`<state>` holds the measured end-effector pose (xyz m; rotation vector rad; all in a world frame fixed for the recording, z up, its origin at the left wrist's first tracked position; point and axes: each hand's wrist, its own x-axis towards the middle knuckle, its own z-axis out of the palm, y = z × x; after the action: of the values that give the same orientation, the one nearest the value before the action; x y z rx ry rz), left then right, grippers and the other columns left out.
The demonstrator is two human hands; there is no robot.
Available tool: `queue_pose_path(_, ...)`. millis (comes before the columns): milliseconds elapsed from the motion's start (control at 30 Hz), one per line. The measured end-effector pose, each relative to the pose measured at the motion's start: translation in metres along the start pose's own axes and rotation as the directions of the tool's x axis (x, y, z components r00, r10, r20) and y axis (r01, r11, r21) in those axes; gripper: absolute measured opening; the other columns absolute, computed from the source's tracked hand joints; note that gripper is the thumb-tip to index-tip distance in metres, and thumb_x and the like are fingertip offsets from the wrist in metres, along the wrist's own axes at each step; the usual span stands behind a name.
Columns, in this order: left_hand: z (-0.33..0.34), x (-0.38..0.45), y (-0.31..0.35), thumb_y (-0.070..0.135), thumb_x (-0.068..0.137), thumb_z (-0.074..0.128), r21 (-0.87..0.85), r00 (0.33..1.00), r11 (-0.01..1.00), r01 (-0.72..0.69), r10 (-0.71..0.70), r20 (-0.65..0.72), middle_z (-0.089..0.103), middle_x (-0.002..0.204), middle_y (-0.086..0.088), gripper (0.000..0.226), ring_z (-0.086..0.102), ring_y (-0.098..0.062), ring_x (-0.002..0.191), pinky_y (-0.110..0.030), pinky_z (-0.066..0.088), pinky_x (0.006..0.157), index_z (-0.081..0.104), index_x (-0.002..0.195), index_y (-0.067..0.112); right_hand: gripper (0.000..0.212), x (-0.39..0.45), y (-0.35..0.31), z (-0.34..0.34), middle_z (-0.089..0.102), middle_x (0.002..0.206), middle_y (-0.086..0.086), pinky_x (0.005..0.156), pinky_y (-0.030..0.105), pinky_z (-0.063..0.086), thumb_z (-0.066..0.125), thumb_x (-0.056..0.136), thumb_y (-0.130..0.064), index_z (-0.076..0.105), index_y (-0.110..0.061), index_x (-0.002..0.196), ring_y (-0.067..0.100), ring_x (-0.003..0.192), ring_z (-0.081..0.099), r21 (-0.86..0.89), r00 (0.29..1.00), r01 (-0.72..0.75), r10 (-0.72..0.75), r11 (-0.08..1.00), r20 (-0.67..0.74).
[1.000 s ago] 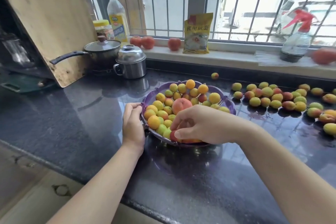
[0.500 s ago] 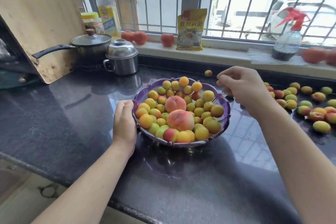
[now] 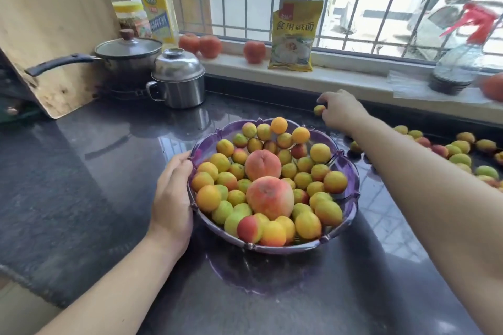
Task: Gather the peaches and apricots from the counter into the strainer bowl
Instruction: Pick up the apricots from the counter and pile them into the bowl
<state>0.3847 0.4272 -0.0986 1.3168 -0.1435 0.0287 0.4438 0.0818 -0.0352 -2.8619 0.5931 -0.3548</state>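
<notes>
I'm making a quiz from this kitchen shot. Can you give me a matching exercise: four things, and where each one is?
Things:
1. left hand
2. lone apricot
3. yellow packet
4. big peach

Places:
A. on the windowsill
B. in the strainer bowl
C. on the bowl's rim
D. at the right hand fingers

Pairs: 1-C, 2-D, 3-A, 4-B

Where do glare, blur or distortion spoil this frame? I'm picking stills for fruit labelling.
Head view: window light blows out the background and throws a barred glare patch on the glossy dark stone counter; the red-nozzled spray bottle at right is smeared; wide-angle bending curves the window bars; the purple plastic strainer bowl and its fruit stay sharp.
</notes>
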Motion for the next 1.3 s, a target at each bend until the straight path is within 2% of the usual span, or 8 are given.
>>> queue_pose_path(133, -0.001, 0.002, -0.002, 0.032, 0.093, 0.05, 0.009, 1.0, 1.0, -0.003, 0.003, -0.009, 0.078, 0.112, -0.015, 0.032, 0.07, -0.035, 0.113, -0.063, 0.05, 0.109, 0.08, 0.098, 0.025, 0.052, 0.019, -0.003, 0.028, 0.039, 0.143, 0.014, 0.086, 0.04, 0.049, 0.055, 0.097, -0.01, 0.048, -0.023, 0.147, 0.038, 0.113, 0.058, -0.087, 0.995, -0.035, 0.043, 0.996, 0.086)
queue_pose_path(333, -0.002, 0.004, -0.005, 0.032, 0.092, 0.05, -0.003, 1.0, 1.0, 0.001, -0.001, -0.008, 0.078, 0.114, -0.015, 0.033, 0.07, -0.039, 0.117, -0.061, 0.052, 0.108, 0.081, 0.1, 0.025, 0.043, 0.021, 0.003, 0.043, 0.042, 0.131, 0.015, 0.074, 0.037, 0.049, 0.062, 0.095, -0.006, 0.055, -0.014, 0.136, 0.034, 0.099, 0.06, -0.127, 0.999, 0.004, -0.009, 0.992, -0.035)
queue_pose_path(567, -0.007, 0.006, -0.008, 0.045, 0.086, 0.055, 0.038, 1.0, 0.999, -0.025, 0.025, 0.009, 0.076, 0.115, -0.017, 0.038, 0.067, -0.044, 0.118, -0.068, 0.048, 0.108, 0.077, 0.105, 0.022, 0.032, 0.002, 0.002, 0.017, 0.052, 0.125, 0.011, 0.081, 0.035, 0.046, 0.07, 0.093, -0.02, 0.055, -0.017, 0.121, 0.027, 0.101, 0.055, 0.284, 0.983, -0.018, 0.069, 0.959, -0.17)
queue_pose_path(667, -0.005, 0.007, -0.007, 0.04, 0.087, 0.056, 0.013, 1.0, 1.0, -0.013, 0.013, -0.007, 0.076, 0.112, -0.017, 0.031, 0.069, -0.039, 0.111, -0.066, 0.049, 0.109, 0.077, 0.099, 0.022, 0.028, -0.027, 0.001, -0.019, 0.063, 0.114, 0.008, 0.074, 0.035, 0.053, 0.068, 0.093, -0.025, 0.055, -0.02, 0.117, 0.025, 0.095, 0.063, 0.522, 0.976, 0.0, 0.114, 0.853, -0.187)
queue_pose_path(767, -0.002, 0.005, -0.006, 0.035, 0.087, 0.054, 0.002, 1.0, 1.0, -0.015, 0.015, -0.011, 0.074, 0.11, -0.015, 0.026, 0.068, -0.032, 0.107, -0.064, 0.049, 0.109, 0.075, 0.093, 0.022, 0.029, -0.076, -0.005, -0.059, 0.07, 0.101, 0.0, 0.084, 0.038, 0.061, 0.066, 0.095, -0.026, 0.061, -0.022, 0.123, 0.021, 0.091, 0.072, 0.678, 0.992, 0.039, 0.054, 0.734, -0.116)
queue_pose_path(1033, -0.004, 0.001, -0.001, 0.046, 0.081, 0.056, 0.016, 1.0, 1.0, 0.02, -0.021, 0.018, 0.076, 0.1, -0.008, 0.026, 0.068, -0.028, 0.101, -0.064, 0.052, 0.105, 0.078, 0.084, 0.032, 0.024, -0.195, -0.043, -0.112, 0.075, 0.099, -0.02, 0.088, 0.023, 0.055, 0.075, 0.088, -0.034, 0.074, -0.034, 0.112, -0.004, 0.093, 0.069, 0.506, 0.902, 0.133, -0.316, 0.852, 0.295)
queue_pose_path(1167, -0.002, -0.001, 0.002, 0.038, 0.087, 0.051, 0.045, 0.999, 0.998, 0.039, -0.039, -0.002, 0.075, 0.087, 0.007, 0.028, 0.067, -0.019, 0.093, -0.054, 0.053, 0.102, 0.077, 0.078, 0.036, 0.02, -0.22, -0.064, -0.104, 0.071, 0.092, -0.021, 0.081, 0.018, 0.056, 0.075, 0.087, -0.041, 0.073, -0.035, 0.105, -0.005, 0.087, 0.066, 0.355, 0.829, 0.289, -0.418, 0.889, 0.372)
queue_pose_path(1300, -0.002, -0.001, 0.003, 0.04, 0.088, 0.05, 0.067, 0.999, 0.997, 0.04, -0.04, -0.003, 0.077, 0.093, 0.001, 0.028, 0.069, -0.025, 0.099, -0.062, 0.053, 0.105, 0.077, 0.082, 0.036, 0.019, -0.227, -0.068, -0.097, 0.066, 0.092, -0.018, 0.077, 0.018, 0.051, 0.073, 0.088, -0.041, 0.072, -0.034, 0.105, -0.001, 0.086, 0.06, 0.212, 0.835, 0.344, -0.401, 0.915, 0.376)
